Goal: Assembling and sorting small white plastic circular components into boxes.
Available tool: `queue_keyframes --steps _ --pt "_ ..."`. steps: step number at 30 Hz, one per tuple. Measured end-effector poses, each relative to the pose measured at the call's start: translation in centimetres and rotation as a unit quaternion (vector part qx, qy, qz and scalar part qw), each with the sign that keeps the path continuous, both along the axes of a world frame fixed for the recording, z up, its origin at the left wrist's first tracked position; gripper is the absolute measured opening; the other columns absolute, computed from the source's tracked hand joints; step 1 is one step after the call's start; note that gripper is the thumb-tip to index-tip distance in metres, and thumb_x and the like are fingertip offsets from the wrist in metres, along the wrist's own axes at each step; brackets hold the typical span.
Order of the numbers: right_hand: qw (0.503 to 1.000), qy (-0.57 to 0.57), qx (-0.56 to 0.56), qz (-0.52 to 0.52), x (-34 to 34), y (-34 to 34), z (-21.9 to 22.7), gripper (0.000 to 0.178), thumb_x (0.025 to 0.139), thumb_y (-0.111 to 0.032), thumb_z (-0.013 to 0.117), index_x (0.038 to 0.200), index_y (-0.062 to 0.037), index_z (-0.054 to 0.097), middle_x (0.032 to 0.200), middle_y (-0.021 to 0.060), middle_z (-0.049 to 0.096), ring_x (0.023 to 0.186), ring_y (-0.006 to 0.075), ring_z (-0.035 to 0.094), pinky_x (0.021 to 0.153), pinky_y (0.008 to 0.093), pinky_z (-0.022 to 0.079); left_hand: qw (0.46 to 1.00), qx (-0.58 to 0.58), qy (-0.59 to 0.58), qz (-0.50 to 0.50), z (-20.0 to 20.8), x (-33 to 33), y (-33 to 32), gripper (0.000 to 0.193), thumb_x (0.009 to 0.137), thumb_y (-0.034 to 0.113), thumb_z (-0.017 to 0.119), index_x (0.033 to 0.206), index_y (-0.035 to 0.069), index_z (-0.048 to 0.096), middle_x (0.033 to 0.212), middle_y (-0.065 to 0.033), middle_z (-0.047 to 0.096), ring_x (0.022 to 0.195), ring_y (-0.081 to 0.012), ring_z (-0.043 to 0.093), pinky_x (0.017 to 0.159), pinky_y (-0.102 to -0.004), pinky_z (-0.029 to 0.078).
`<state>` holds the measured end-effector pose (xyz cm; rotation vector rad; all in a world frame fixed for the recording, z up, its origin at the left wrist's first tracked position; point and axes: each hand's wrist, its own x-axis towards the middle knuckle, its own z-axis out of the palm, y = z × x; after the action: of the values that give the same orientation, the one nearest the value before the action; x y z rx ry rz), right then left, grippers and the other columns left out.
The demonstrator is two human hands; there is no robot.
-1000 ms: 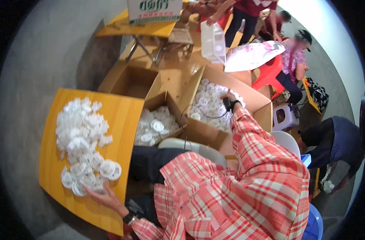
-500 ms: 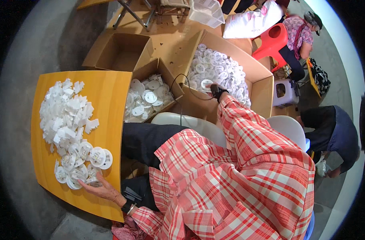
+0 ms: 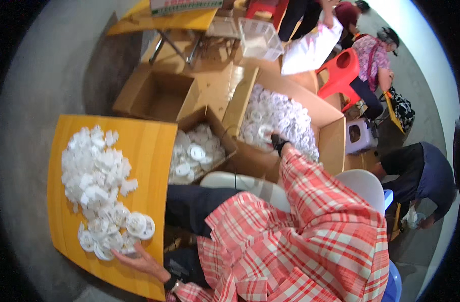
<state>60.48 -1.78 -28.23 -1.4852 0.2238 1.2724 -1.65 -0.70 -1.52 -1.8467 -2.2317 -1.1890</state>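
On the yellow-brown table, several white round plastic discs with small fittings (image 3: 137, 224) lie in a loose cluster. My left hand (image 3: 141, 262) is at their near edge, palm turned up and fingers stretched apart, holding nothing I can see. My right arm reaches out to a big cardboard box heaped with white discs (image 3: 283, 118). There my right hand (image 3: 276, 140), with a dark band around it, is at the heap's near left side beside a white disc (image 3: 265, 132). Its fingers are smeared, so whether they grip that disc is unclear.
A heap of small white plastic pieces (image 3: 94, 166) covers the table's far part. Beside the table stands a smaller carton of white discs (image 3: 195, 152), with another open carton (image 3: 154, 95) behind. A red chair (image 3: 338, 75) and other people are at the right and back.
The whole view has shifted, with the table and boxes now lower in the picture. Both hands remain at about the same places beside the discs.
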Motion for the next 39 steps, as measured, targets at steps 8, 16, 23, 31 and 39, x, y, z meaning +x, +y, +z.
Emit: queue_keyframes --steps 8,16,23,31,39 --pt "0.968 -0.185 -0.076 0.15 0.1 2.5 6.6 0.027 0.072 -0.015 0.066 0.096 -0.0052 0.06 0.085 0.0071 0.06 0.07 0.0165 0.058 0.056 0.0295 0.05 1.0 0.015 0.006 0.02 -0.5 -0.5 -0.5 0.071 0.078 0.035 0.063 0.132 0.003 0.03 0.131 -0.0188 0.035 0.12 -0.0347 0.035 0.097 -0.044 0.031" --pt "0.968 -0.202 0.053 0.142 -0.3 5.4 11.8 0.027 0.067 -0.019 0.07 0.088 -0.0034 0.061 0.074 0.0074 0.06 0.063 0.0185 0.059 0.054 0.0297 0.049 0.999 0.028 0.026 0.024 -0.6 -0.4 -1.0 0.073 0.075 0.032 0.068 0.132 0.004 0.031 0.132 -0.0195 0.035 0.12 -0.0347 0.035 0.097 -0.0448 0.031" --pt "0.953 -0.273 -0.058 0.115 -6.2 6.2 17.9 0.022 0.066 -0.026 0.07 0.075 -0.0084 0.061 0.06 0.0015 0.048 0.045 0.0168 0.046 0.041 0.0292 0.044 0.999 0.028 0.041 0.014 -3.1 -1.9 -1.9 0.078 0.072 0.031 0.071 0.13 -0.002 0.03 0.131 -0.0212 0.034 0.12 -0.0364 0.034 0.098 -0.0445 0.028" --pt "0.989 -0.058 -0.077 0.116 2.8 4.9 4.9 0.032 0.073 0.0 0.062 0.104 -0.0056 0.054 0.1 0.0098 0.058 0.089 0.0264 0.057 0.079 0.0398 0.05 0.997 -0.068 -0.022 0.025 -1.2 -1.1 -0.8 0.083 0.07 0.033 0.072 0.131 0.001 0.028 0.13 -0.0244 0.032 0.119 -0.04 0.03 0.097 -0.0466 0.026" --pt "0.986 -0.131 -0.066 0.073 0.0 2.2 3.3 0.019 0.07 -0.009 0.064 0.088 -0.0107 0.062 0.088 0.0062 0.057 0.07 0.0213 0.057 0.061 0.0336 0.053 0.991 -0.064 0.11 0.028 1.7 -0.7 -1.6 0.08 0.073 0.043 0.066 0.132 0.004 0.031 0.132 -0.0225 0.032 0.122 -0.0393 0.029 0.098 -0.0482 0.025"
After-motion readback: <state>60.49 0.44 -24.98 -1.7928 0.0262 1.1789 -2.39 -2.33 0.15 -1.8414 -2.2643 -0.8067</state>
